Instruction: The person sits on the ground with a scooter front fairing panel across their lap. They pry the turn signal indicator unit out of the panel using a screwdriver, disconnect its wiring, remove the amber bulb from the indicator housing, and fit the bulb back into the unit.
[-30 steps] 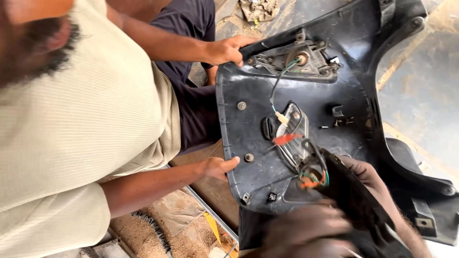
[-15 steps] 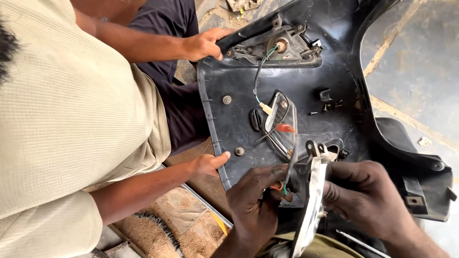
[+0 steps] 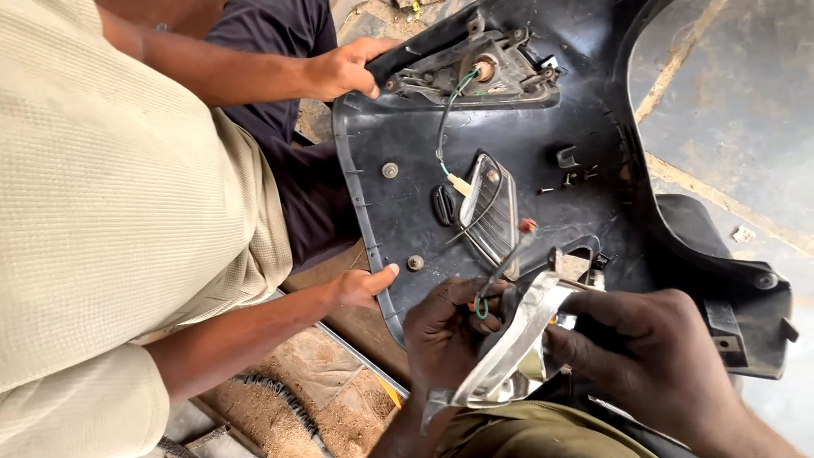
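Grey concrete floor with a pale painted line, seen at the top right; brown dirt and bits of sacking at the bottom left. Big black plastic panel lying inside-up across the middle. Lamp socket with a green wire near its top edge, clear lens in its middle. Left hand at the panel's bottom edge, closed around thin wires and a small green loop. Right hand beside it, gripping a shiny curved metal trim. Another person in a cream shirt on the left, one hand holding the panel's top corner, other hand touching its left edge.
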